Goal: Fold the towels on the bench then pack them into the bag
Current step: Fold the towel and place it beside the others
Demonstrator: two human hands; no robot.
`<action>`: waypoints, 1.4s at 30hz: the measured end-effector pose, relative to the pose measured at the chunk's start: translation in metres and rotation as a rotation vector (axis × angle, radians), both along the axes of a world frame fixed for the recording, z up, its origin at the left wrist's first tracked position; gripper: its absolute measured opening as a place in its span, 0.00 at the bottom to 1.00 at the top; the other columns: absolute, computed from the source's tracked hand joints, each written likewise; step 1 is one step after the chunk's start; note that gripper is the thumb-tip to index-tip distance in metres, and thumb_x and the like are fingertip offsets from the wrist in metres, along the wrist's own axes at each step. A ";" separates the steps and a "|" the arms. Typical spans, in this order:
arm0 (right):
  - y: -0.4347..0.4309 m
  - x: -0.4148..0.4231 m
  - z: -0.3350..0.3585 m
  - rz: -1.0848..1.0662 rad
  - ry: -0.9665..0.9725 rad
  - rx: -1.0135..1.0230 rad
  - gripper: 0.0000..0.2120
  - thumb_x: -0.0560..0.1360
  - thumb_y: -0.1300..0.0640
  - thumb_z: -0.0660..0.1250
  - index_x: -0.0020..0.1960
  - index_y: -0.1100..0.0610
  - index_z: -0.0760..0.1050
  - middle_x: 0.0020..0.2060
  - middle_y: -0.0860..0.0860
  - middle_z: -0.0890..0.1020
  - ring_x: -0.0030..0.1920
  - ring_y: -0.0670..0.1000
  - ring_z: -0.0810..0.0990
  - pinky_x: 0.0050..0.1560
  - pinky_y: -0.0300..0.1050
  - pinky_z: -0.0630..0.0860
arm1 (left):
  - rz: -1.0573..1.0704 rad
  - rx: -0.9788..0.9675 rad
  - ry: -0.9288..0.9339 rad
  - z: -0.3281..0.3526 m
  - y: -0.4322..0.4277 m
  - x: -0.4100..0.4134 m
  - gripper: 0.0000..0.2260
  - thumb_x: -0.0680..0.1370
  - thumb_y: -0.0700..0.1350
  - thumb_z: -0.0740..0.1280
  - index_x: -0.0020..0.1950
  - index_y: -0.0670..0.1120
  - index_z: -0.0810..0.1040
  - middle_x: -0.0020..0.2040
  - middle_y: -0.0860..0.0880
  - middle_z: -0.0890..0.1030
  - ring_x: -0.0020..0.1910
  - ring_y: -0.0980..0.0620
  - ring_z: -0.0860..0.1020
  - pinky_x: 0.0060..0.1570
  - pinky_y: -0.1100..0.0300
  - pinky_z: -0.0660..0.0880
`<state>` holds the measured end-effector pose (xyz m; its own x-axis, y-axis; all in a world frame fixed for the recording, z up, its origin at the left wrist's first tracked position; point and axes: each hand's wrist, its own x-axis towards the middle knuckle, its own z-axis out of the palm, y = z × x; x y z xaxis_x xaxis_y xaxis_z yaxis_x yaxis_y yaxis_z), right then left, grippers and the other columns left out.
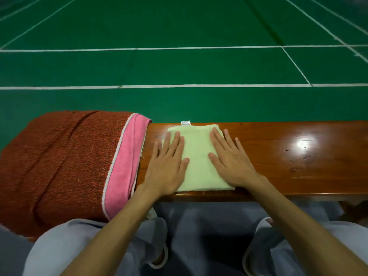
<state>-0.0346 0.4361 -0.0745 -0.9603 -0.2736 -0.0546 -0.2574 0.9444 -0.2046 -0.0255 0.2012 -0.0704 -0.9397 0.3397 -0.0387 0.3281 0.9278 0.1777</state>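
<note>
Both hands [199, 156] press flat on the folded green towel [197, 156] between them.

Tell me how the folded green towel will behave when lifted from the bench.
The light green towel is soft cloth, so it probably sags and may unfold when lifted. On the glossy bench it may slide easily.

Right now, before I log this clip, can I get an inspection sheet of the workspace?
Surface: glossy wooden bench, glare at right.
Job's things: folded green towel on bench; pink towel under red-brown cloth draped at left; bag not seen.
Clutter: nothing seen.
Grips: left hand and right hand flat on green towel, fingers straight.
Cables: nothing seen.
Surroundings: green court floor, white lines.
</note>
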 end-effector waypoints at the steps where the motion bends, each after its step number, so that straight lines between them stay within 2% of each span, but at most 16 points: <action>1: 0.006 0.000 0.000 -0.017 -0.010 0.003 0.35 0.81 0.36 0.36 0.83 0.50 0.34 0.81 0.46 0.36 0.81 0.51 0.33 0.81 0.57 0.40 | 0.006 0.019 -0.021 0.000 -0.006 0.000 0.32 0.82 0.61 0.37 0.84 0.49 0.37 0.82 0.53 0.34 0.81 0.49 0.32 0.80 0.43 0.36; 7: 0.019 0.001 -0.003 -0.001 0.018 -0.047 0.34 0.82 0.36 0.38 0.83 0.48 0.35 0.82 0.47 0.37 0.81 0.51 0.34 0.81 0.59 0.42 | -0.047 0.169 -0.001 -0.004 -0.032 0.003 0.31 0.82 0.62 0.39 0.84 0.53 0.42 0.83 0.57 0.38 0.82 0.53 0.34 0.81 0.42 0.40; 10: 0.021 0.009 0.005 0.064 0.071 -0.172 0.34 0.83 0.37 0.43 0.84 0.51 0.41 0.82 0.46 0.40 0.81 0.49 0.35 0.82 0.59 0.44 | -0.094 0.268 0.049 0.002 -0.037 0.010 0.29 0.85 0.61 0.45 0.84 0.53 0.50 0.84 0.56 0.47 0.82 0.57 0.39 0.81 0.42 0.45; 13: 0.015 0.025 0.021 0.197 0.096 -0.203 0.43 0.79 0.29 0.51 0.83 0.56 0.55 0.83 0.50 0.50 0.83 0.51 0.44 0.81 0.58 0.51 | -0.189 0.347 0.170 0.021 -0.036 0.020 0.29 0.82 0.66 0.58 0.78 0.51 0.70 0.80 0.52 0.66 0.81 0.52 0.59 0.78 0.45 0.60; 15: 0.010 0.040 0.027 0.304 0.126 -0.153 0.46 0.73 0.26 0.62 0.78 0.57 0.66 0.80 0.54 0.63 0.80 0.56 0.59 0.77 0.60 0.63 | -0.243 0.339 0.186 0.029 -0.034 0.028 0.31 0.77 0.71 0.64 0.70 0.50 0.77 0.70 0.53 0.76 0.69 0.52 0.72 0.66 0.48 0.72; 19: 0.002 0.055 0.027 0.364 0.160 0.009 0.39 0.64 0.36 0.78 0.68 0.57 0.76 0.70 0.54 0.76 0.67 0.56 0.73 0.63 0.55 0.76 | -0.308 0.073 0.154 0.025 -0.021 0.036 0.36 0.65 0.73 0.72 0.65 0.53 0.75 0.58 0.54 0.74 0.55 0.52 0.71 0.50 0.54 0.72; 22: -0.002 0.059 0.033 0.362 0.132 -0.050 0.27 0.63 0.45 0.82 0.57 0.54 0.79 0.62 0.52 0.80 0.59 0.54 0.76 0.54 0.52 0.79 | -0.310 0.008 0.151 0.025 -0.015 0.032 0.30 0.64 0.68 0.76 0.58 0.55 0.73 0.54 0.56 0.73 0.51 0.53 0.70 0.45 0.55 0.70; 25: 0.005 0.056 0.047 0.305 -0.022 -0.185 0.14 0.67 0.49 0.76 0.50 0.48 0.79 0.55 0.46 0.82 0.55 0.49 0.77 0.53 0.50 0.79 | -0.297 0.192 0.040 0.038 -0.027 0.026 0.12 0.68 0.56 0.73 0.49 0.55 0.80 0.45 0.58 0.79 0.44 0.55 0.74 0.42 0.52 0.75; 28: 0.015 0.051 0.064 0.176 -0.180 -0.437 0.12 0.66 0.47 0.67 0.47 0.48 0.81 0.42 0.43 0.82 0.42 0.45 0.79 0.41 0.52 0.79 | -0.210 0.489 -0.173 0.050 -0.040 0.019 0.04 0.72 0.49 0.70 0.41 0.50 0.83 0.35 0.54 0.82 0.35 0.53 0.78 0.37 0.49 0.76; 30: 0.016 0.048 0.070 0.104 -0.202 -0.598 0.09 0.67 0.50 0.67 0.46 0.49 0.77 0.37 0.46 0.81 0.35 0.45 0.76 0.34 0.52 0.75 | -0.158 0.620 -0.301 0.052 -0.044 0.014 0.05 0.76 0.47 0.71 0.42 0.48 0.84 0.36 0.52 0.82 0.35 0.52 0.79 0.38 0.49 0.77; 32: 0.017 0.042 0.067 0.021 -0.182 -0.722 0.07 0.71 0.55 0.68 0.48 0.49 0.74 0.36 0.48 0.80 0.31 0.45 0.73 0.30 0.49 0.70 | -0.114 0.731 -0.367 0.053 -0.043 0.009 0.08 0.80 0.51 0.70 0.49 0.47 0.85 0.43 0.49 0.85 0.42 0.49 0.83 0.44 0.46 0.80; 35: 0.018 0.027 0.063 -0.060 -0.128 -0.870 0.08 0.78 0.61 0.70 0.54 0.53 0.73 0.39 0.53 0.81 0.35 0.45 0.76 0.31 0.45 0.71 | 0.009 0.914 -0.391 0.052 -0.033 0.003 0.13 0.83 0.52 0.67 0.62 0.47 0.82 0.55 0.51 0.86 0.53 0.52 0.84 0.49 0.52 0.82; 37: 0.018 0.017 0.062 -0.150 -0.161 -1.001 0.08 0.80 0.61 0.69 0.57 0.60 0.74 0.41 0.51 0.84 0.37 0.44 0.82 0.31 0.40 0.75 | 0.127 0.933 -0.314 0.046 -0.023 -0.005 0.12 0.83 0.53 0.66 0.62 0.49 0.82 0.53 0.52 0.86 0.51 0.55 0.84 0.47 0.51 0.82; 39: 0.015 0.006 0.058 -0.283 -0.183 -1.076 0.09 0.80 0.59 0.70 0.57 0.60 0.75 0.43 0.53 0.86 0.40 0.47 0.86 0.33 0.44 0.80 | 0.238 0.900 -0.239 0.036 -0.017 -0.018 0.19 0.81 0.60 0.67 0.60 0.47 0.83 0.52 0.51 0.86 0.49 0.53 0.85 0.49 0.44 0.82; 41: 0.010 -0.005 0.049 -0.393 -0.124 -1.033 0.08 0.79 0.56 0.72 0.54 0.59 0.77 0.44 0.53 0.87 0.43 0.49 0.87 0.36 0.47 0.82 | 0.378 0.886 -0.194 0.026 -0.011 -0.028 0.33 0.73 0.73 0.66 0.60 0.46 0.83 0.53 0.49 0.86 0.51 0.50 0.84 0.52 0.41 0.82; 42: 0.008 -0.009 0.044 -0.437 -0.071 -0.987 0.08 0.78 0.54 0.73 0.52 0.57 0.78 0.44 0.52 0.86 0.43 0.49 0.87 0.36 0.48 0.82 | 0.432 0.877 -0.179 0.019 -0.010 -0.033 0.34 0.72 0.74 0.66 0.59 0.45 0.83 0.53 0.49 0.86 0.51 0.49 0.84 0.52 0.41 0.82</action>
<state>-0.0440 0.4437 -0.0307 -0.9888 0.1380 -0.0570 0.1039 0.3616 -0.9265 -0.0589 0.1917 -0.0513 -0.9944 -0.0542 -0.0911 -0.1060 0.4774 0.8723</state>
